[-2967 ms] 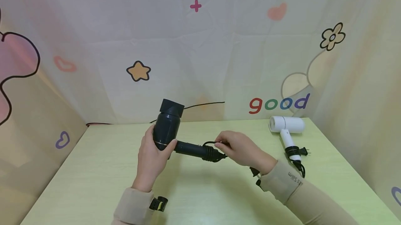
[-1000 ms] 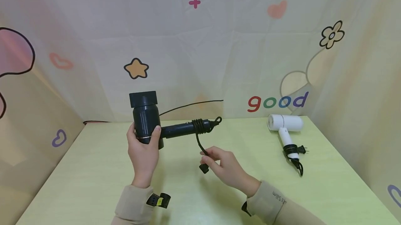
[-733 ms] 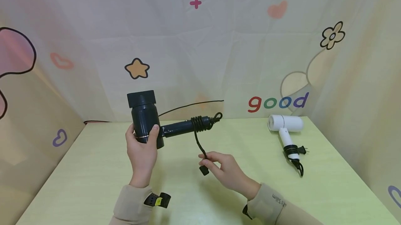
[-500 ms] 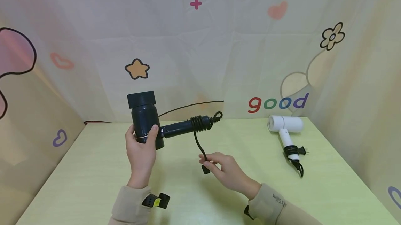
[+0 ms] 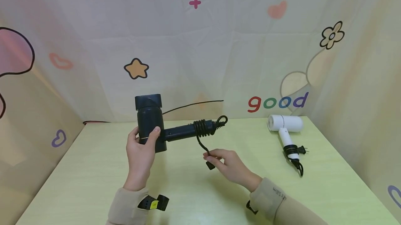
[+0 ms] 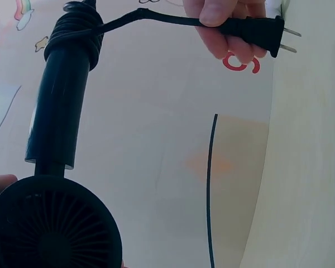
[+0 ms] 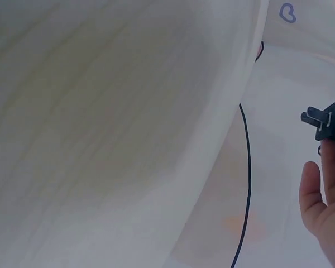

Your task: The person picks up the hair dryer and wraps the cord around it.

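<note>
A dark hair dryer (image 5: 149,120) is held above the table in the head view, its nozzle up and its handle pointing right. My left hand (image 5: 141,158) grips the lower barrel, thumb in front. Several turns of black cord (image 5: 203,127) wrap the handle's end, and a short free length hangs from them. My right hand (image 5: 233,167) pinches that length close to its plug (image 5: 210,165). In the left wrist view the two-pin plug (image 6: 268,34) sticks out past the right fingers, and the dryer's round vented end (image 6: 56,223) faces the camera.
A white hair dryer (image 5: 285,124) with its cord wound round the handle lies at the back right of the pale table (image 5: 103,169). Behind stands a printed curtain (image 5: 175,54); side curtains (image 5: 363,96) flank the table.
Over three seconds the dryer has shifted left and its handle tipped upward. My right hand moved from the handle's end to below it, with the cord's free end. Lately both shifted slightly right.
</note>
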Demonstrator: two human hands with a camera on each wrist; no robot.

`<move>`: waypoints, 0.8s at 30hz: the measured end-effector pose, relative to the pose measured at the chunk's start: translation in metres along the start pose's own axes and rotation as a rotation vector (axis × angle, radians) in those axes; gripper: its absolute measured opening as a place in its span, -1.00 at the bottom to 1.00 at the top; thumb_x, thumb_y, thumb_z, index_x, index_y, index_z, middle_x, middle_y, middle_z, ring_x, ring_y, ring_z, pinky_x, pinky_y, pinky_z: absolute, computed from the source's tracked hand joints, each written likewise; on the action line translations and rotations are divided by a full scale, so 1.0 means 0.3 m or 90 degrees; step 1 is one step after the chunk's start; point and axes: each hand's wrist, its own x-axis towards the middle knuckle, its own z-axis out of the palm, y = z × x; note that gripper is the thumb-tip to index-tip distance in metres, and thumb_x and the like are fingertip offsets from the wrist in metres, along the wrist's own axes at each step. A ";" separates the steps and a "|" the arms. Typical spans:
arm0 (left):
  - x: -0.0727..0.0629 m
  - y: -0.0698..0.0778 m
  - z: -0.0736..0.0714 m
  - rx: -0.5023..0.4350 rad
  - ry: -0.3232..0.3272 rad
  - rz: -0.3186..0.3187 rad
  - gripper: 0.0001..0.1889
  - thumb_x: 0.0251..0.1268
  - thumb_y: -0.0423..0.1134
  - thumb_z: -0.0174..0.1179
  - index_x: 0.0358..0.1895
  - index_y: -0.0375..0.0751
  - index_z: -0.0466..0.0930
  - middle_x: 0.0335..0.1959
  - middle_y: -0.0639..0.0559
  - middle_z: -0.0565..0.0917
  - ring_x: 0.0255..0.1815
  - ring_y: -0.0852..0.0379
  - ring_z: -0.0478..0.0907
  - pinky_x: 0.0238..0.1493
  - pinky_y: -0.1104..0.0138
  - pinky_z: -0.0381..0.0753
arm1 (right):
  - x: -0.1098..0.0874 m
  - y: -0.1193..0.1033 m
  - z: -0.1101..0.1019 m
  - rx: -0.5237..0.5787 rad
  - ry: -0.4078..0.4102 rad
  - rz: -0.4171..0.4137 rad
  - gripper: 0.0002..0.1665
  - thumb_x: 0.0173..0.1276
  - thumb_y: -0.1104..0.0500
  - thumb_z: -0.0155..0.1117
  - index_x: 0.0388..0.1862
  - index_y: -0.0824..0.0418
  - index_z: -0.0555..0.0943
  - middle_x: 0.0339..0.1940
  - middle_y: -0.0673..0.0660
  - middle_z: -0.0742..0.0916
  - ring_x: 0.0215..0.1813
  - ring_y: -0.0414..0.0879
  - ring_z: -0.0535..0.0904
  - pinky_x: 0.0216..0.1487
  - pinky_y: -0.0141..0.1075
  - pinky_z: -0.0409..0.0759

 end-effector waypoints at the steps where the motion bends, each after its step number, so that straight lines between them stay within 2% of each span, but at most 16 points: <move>1: -0.001 0.000 -0.001 0.003 -0.004 -0.003 -0.14 0.17 0.17 0.21 0.42 -0.17 0.05 0.10 -0.24 0.41 0.03 -0.08 0.51 0.09 0.11 0.47 | 0.001 0.004 -0.003 -0.009 0.002 0.000 -0.77 0.38 0.13 0.17 -0.10 0.19 0.68 -0.15 0.06 0.77 -0.20 -0.18 0.68 -0.16 -0.33 0.60; 8: -0.011 0.010 -0.005 0.037 -0.041 -0.003 -0.12 0.14 0.17 0.24 0.43 -0.16 0.06 0.09 -0.22 0.43 0.06 -0.11 0.52 0.14 0.05 0.50 | 0.010 0.024 -0.035 -0.055 -0.006 -0.002 -0.80 0.35 0.14 0.21 -0.12 0.17 0.66 -0.21 0.02 0.76 -0.18 -0.20 0.64 -0.15 -0.33 0.56; 11: -0.016 0.015 -0.006 0.055 -0.059 0.000 -0.13 0.14 0.17 0.24 0.42 -0.15 0.08 0.05 -0.20 0.45 0.04 -0.10 0.53 0.12 0.05 0.52 | 0.015 0.025 -0.050 -0.058 -0.016 0.027 -0.80 0.33 0.12 0.23 -0.12 0.14 0.66 -0.18 0.03 0.75 -0.29 -0.23 0.56 -0.26 -0.38 0.50; 15: -0.020 0.017 -0.008 0.073 -0.078 -0.003 -0.16 0.15 0.17 0.23 0.41 -0.13 0.12 -0.03 -0.18 0.47 -0.01 -0.07 0.58 0.04 0.13 0.57 | 0.023 0.019 -0.067 -0.052 -0.025 0.053 -0.80 0.31 0.07 0.26 -0.13 0.08 0.67 -0.14 0.02 0.75 -0.47 -0.29 0.35 -0.39 -0.41 0.37; 18: -0.020 0.016 -0.011 0.080 -0.094 -0.006 -0.19 0.17 0.15 0.23 0.40 -0.13 0.13 -0.07 -0.18 0.46 -0.06 -0.07 0.59 -0.05 0.21 0.60 | 0.030 0.018 -0.075 -0.049 -0.028 0.033 -0.77 0.31 0.09 0.26 -0.06 0.04 0.66 -0.12 -0.02 0.75 -0.37 -0.32 0.48 -0.22 -0.36 0.47; 22: -0.018 0.013 -0.012 0.088 -0.119 -0.010 -0.21 0.19 0.11 0.23 0.40 -0.13 0.13 -0.07 -0.19 0.43 -0.09 -0.07 0.58 -0.07 0.23 0.62 | 0.036 0.018 -0.084 -0.060 -0.030 0.017 -0.66 0.28 0.15 0.30 0.06 0.04 0.62 -0.06 -0.02 0.73 -0.02 -0.20 0.60 0.04 -0.17 0.52; 24: -0.018 0.012 -0.012 0.088 -0.130 -0.015 -0.23 0.19 0.10 0.24 0.39 -0.12 0.14 -0.06 -0.19 0.43 -0.09 -0.07 0.57 -0.05 0.21 0.62 | 0.039 0.017 -0.088 -0.068 -0.030 0.014 -0.65 0.26 0.17 0.32 0.05 0.10 0.62 -0.06 0.03 0.73 -0.04 -0.14 0.62 0.03 -0.15 0.53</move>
